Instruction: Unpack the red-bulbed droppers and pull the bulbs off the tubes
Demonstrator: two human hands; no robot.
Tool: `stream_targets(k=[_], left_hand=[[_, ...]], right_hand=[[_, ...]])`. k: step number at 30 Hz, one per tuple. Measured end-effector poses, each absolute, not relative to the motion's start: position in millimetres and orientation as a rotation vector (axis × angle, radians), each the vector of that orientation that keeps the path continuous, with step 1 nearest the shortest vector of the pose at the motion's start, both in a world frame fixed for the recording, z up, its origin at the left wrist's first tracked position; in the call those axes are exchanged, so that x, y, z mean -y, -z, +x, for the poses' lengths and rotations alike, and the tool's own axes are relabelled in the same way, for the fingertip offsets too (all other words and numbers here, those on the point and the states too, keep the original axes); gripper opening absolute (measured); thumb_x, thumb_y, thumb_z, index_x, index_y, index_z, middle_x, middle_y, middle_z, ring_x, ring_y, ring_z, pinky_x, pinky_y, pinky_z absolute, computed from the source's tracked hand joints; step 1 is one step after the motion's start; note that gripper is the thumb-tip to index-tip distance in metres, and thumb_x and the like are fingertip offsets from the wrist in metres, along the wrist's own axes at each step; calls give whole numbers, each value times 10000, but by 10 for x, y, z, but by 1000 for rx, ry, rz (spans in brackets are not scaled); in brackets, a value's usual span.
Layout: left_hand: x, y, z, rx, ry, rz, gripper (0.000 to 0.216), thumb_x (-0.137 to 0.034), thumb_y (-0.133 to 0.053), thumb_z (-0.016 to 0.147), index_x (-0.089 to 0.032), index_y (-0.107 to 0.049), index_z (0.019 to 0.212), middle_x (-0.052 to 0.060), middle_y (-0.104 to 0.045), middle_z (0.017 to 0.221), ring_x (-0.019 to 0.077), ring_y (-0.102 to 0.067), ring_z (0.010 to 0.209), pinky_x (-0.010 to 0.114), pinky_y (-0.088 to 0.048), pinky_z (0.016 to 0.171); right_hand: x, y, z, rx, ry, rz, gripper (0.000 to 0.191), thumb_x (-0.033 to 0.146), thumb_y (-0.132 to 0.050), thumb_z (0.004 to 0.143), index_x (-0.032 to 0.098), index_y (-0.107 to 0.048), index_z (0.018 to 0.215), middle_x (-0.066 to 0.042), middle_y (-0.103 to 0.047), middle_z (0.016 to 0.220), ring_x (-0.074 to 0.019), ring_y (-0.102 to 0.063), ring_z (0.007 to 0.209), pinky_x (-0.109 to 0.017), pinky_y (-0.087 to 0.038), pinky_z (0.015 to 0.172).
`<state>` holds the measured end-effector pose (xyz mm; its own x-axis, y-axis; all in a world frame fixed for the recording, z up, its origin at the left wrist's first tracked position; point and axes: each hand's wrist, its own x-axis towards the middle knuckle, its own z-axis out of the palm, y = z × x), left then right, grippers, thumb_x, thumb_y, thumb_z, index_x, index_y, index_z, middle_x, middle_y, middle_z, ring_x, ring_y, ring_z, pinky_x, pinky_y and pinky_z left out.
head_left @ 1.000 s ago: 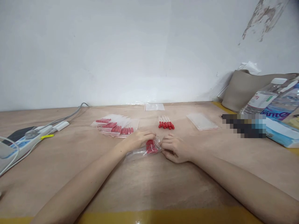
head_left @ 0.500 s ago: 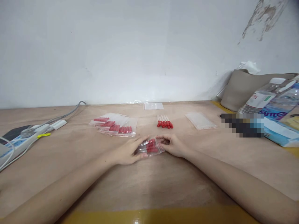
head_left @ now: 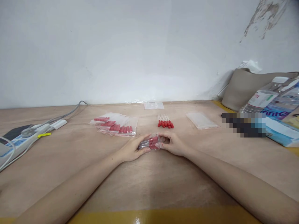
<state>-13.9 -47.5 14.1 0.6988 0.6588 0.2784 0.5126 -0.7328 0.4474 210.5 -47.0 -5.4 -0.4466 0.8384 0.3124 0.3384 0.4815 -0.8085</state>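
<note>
Both hands meet at the middle of the wooden table. Between them is a small clear zip bag with red-capped droppers inside. My left hand pinches the bag's left end, thumb on top. My right hand grips its right end with curled fingers. Just behind the hands lies a loose row of red-capped droppers. To the back left sits a pile of filled bags.
A stack of unused clear bags lies at the back right, and one more bag by the wall. A power strip with cables is at the left. Water bottles, a grey pouch and a blue pack crowd the right.
The bag was turned and gathered up between both hands. My left hand slid from on top of the bag to its left end; my right hand shifted slightly up and closed on the right end.
</note>
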Motion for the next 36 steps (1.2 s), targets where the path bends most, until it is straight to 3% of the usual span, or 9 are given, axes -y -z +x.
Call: stream_targets(k=[5,13,18,23,26,31,36], left_hand=[[473,-118,-145,-907,-617,2573,515,-359,-497,833,-207,-353,1303,86,-556,1182,203,-555,1002,330,-438,851],[465,-121,-148,-930,-593,2555,507,-381,-487,836,-201,-368,1295,88,-545,1196,206,-534,1042,345,-422,888],[470,-130,-143,-940,-587,2524,499,-368,-497,832,-204,-383,1289,88,-534,1213,212,-520,1060,353,-413,898],[466,-119,-152,-973,-574,2522,496,-384,-487,833,-213,-386,1288,83,-545,1193,206,-536,1026,338,-422,878],[460,-110,-161,-970,-568,2529,498,-400,-483,833,-206,-392,1282,85,-552,1181,207,-542,1014,335,-426,867],[444,-91,-169,-974,-575,2544,488,-405,-481,833,-198,-403,1268,82,-553,1178,203,-540,1020,326,-425,866],[426,-73,-175,-963,-585,2540,472,-399,-490,830,-195,-419,1250,81,-556,1161,195,-539,1011,319,-424,863]], right_hand=[[477,39,2087,1998,-888,-971,293,395,-654,686,175,-623,878,-22,-637,833,-156,-556,747,-292,-448,695],[449,59,2026,1906,-1161,-936,291,412,-613,715,170,-646,873,-4,-647,729,-121,-568,638,-239,-459,581],[417,-63,2172,1841,-1125,-1061,290,331,-684,624,143,-650,842,17,-605,605,-87,-518,526,-201,-405,480],[328,-243,2450,1620,-1284,-1062,309,279,-704,599,169,-631,879,-4,-659,730,-101,-587,631,-228,-472,596],[208,-342,2710,1459,-1329,-1052,240,275,-721,586,164,-641,783,-20,-668,742,-110,-608,655,-259,-500,665],[-9,-374,3140,1161,-1046,-1013,197,280,-739,560,183,-613,677,-22,-662,766,-128,-625,736,-277,-508,759],[-135,-145,3120,1217,-520,-1285,235,349,-645,653,168,-625,802,-61,-665,810,-148,-621,727,-299,-504,720]])
